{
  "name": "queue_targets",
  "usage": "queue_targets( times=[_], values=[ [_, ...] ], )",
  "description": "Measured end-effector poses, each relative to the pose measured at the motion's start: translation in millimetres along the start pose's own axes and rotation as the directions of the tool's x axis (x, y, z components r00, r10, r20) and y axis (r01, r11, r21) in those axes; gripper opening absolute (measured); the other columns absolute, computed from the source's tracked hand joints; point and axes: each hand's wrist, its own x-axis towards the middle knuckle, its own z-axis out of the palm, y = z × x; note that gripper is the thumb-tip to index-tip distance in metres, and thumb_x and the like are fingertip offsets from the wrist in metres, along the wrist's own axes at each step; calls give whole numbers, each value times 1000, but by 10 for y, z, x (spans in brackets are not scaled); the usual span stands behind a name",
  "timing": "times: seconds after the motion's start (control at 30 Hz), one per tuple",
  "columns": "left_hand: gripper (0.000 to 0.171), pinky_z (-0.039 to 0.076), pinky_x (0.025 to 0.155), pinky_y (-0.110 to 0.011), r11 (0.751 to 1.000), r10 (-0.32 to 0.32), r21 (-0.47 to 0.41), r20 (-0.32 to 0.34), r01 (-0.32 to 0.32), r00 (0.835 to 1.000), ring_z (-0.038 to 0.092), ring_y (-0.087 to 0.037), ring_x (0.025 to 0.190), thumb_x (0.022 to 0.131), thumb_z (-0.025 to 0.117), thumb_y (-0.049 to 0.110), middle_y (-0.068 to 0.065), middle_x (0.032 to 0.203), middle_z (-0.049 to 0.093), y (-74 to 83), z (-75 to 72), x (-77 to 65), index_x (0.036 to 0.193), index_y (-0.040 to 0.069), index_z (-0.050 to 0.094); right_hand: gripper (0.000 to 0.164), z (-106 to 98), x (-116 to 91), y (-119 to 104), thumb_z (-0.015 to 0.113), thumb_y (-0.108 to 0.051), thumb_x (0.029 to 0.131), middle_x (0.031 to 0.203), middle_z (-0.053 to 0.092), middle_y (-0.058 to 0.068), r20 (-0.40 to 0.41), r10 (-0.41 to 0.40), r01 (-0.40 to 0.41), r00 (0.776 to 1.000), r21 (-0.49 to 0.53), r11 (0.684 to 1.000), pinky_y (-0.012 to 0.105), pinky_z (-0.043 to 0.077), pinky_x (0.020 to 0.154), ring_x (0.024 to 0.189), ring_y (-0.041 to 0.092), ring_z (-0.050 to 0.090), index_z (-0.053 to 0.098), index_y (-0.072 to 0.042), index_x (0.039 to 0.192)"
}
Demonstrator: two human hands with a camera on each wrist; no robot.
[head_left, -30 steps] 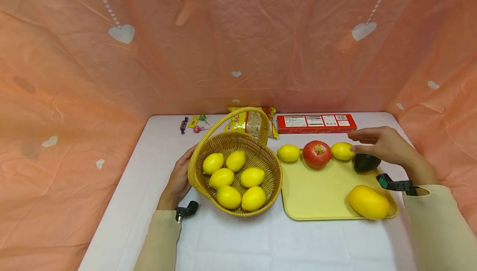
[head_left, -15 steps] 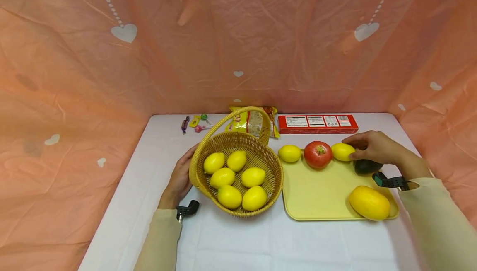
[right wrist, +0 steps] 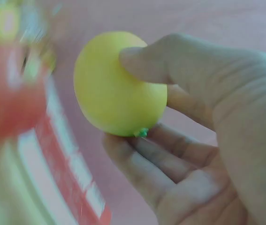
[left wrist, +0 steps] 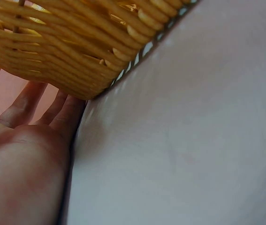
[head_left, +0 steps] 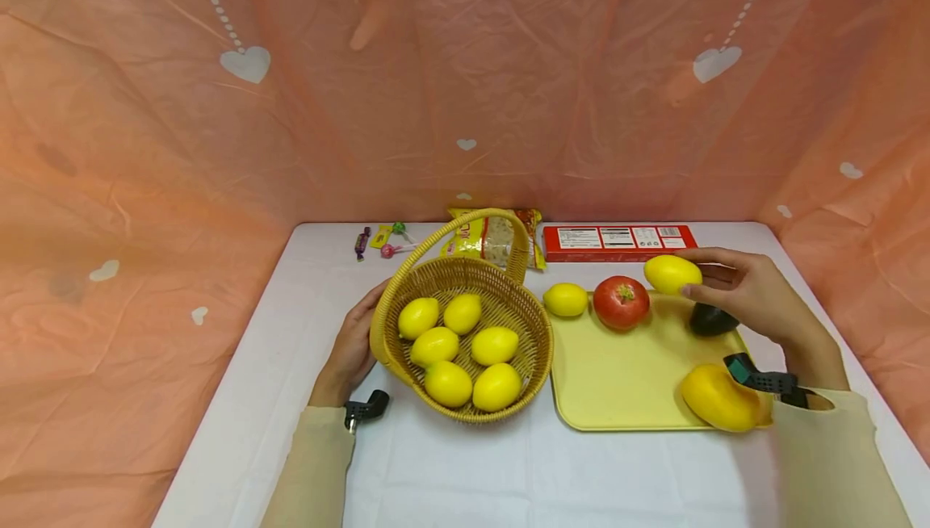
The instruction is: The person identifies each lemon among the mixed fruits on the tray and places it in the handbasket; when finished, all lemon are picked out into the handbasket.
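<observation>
My right hand point(head_left: 748, 282) pinches a lemon point(head_left: 672, 274) between thumb and fingers, above the back edge of the yellow tray point(head_left: 625, 383). In the right wrist view the thumb lies on the lemon point(right wrist: 109, 89), with the fingers below and behind it. A dark avocado point(head_left: 712, 320), partly hidden by this hand, lies underneath. My left hand point(head_left: 352, 342) rests against the left side of a wicker basket point(head_left: 541, 334) holding several lemons point(head_left: 448, 383). Seen from the left wrist, its fingers point(left wrist: 22, 105) stretch out to the woven basket wall point(left wrist: 76, 51).
A red pomegranate-like fruit point(head_left: 621, 303) and another lemon point(head_left: 566, 299) lie along the tray's back edge. A large yellow fruit point(head_left: 715, 397) is at its front right. Behind are a red box point(head_left: 621, 244), a snack bag point(head_left: 497, 239) and wrapped candies point(head_left: 363, 243) with lollipops point(head_left: 387, 250).
My right hand has closed its fingers on the lemon beside the red fruit and raised it off its spot at the tray's back edge. The left hand and basket stay put.
</observation>
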Motion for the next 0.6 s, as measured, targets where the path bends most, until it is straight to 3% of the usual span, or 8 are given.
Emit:
queue_targets(
  times=[0.07, 0.13, 0.3, 0.4, 0.47, 0.6],
  values=[
    [51, 50, 119, -24, 1000, -2, 0, -1, 2, 1000, 55, -7, 145, 121, 35, 15, 5, 165, 48, -1, -8, 4, 170, 2, 33, 48, 53, -77, -109, 83, 1, 95, 121, 75, -19, -31, -32, 35, 999, 104, 994, 7, 59, 85, 102, -12, 73, 69, 3, 140],
    [50, 50, 119, -24, 1000, -4, -2, -5, 4, 1000, 55, -7, 145, 121, 35, 15, 4, 165, 48, -4, -15, 8, 170, 3, 34, 49, 117, -136, -222, 79, 11, 93, 122, 77, -17, -41, -80, 88, 996, 242, 966, 12, 62, 85, 103, -4, 77, 68, 4, 141],
    [50, 51, 119, -24, 1000, -6, -8, -5, 6, 1000, 56, -7, 145, 121, 35, 14, 5, 165, 49, -10, -18, 10, 170, 3, 35, 55, 299, -184, -470, 68, 28, 90, 132, 78, 4, -29, -234, 213, 972, 532, 820, 22, 65, 92, 111, 14, 80, 62, 13, 143],
    [49, 52, 118, -23, 1000, -4, -7, -8, 4, 1000, 56, -7, 143, 121, 35, 13, 5, 164, 50, -16, -18, 7, 169, 4, 37, 55, 435, -167, -577, 66, 30, 89, 137, 76, 6, 1, -318, 256, 948, 590, 766, 25, 64, 100, 115, 17, 78, 60, 17, 142],
    [49, 52, 117, -23, 1000, -3, -6, -7, 3, 1000, 56, -7, 143, 121, 35, 13, 5, 164, 50, -20, -20, 7, 169, 5, 38, 55, 536, -150, -640, 68, 29, 89, 138, 75, 6, 35, -344, 254, 938, 607, 753, 28, 65, 100, 117, 18, 77, 60, 17, 142],
    [49, 50, 119, -23, 1000, 2, 0, -3, -2, 1000, 55, -7, 145, 121, 36, 15, 5, 165, 49, -27, -19, 5, 169, 6, 38, 53, 756, -100, -749, 72, 25, 90, 140, 74, 5, 117, -353, 213, 928, 611, 763, 32, 66, 100, 119, 19, 77, 63, 14, 141]
  ],
)
